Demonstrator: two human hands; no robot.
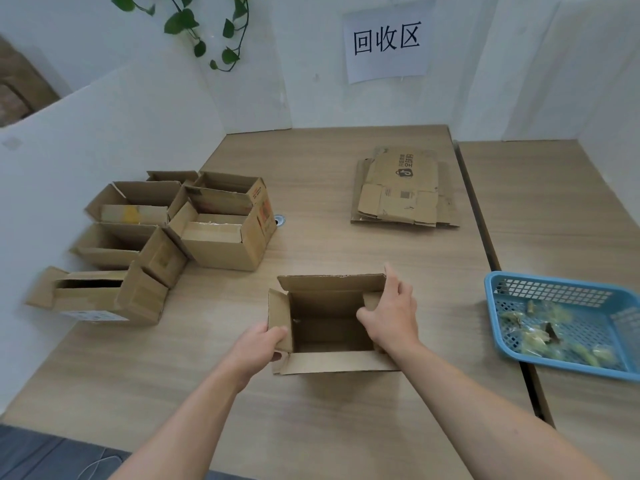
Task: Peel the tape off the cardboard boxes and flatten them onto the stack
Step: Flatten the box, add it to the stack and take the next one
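Observation:
An open cardboard box [329, 327] stands upright on the wooden table in front of me, all its top flaps spread. My left hand [263, 344] grips the box's left flap, thumb on top. My right hand [393, 315] holds the right side, thumb curled inside over the right flap and fingers outside. A stack of flattened boxes [401, 192] lies on the table at the back right.
Several open cardboard boxes [221, 223] cluster at the left against a white partition. A blue plastic basket [540, 282] with crumpled tape scraps sits at the right, on a second table. A white wall with a paper sign stands behind.

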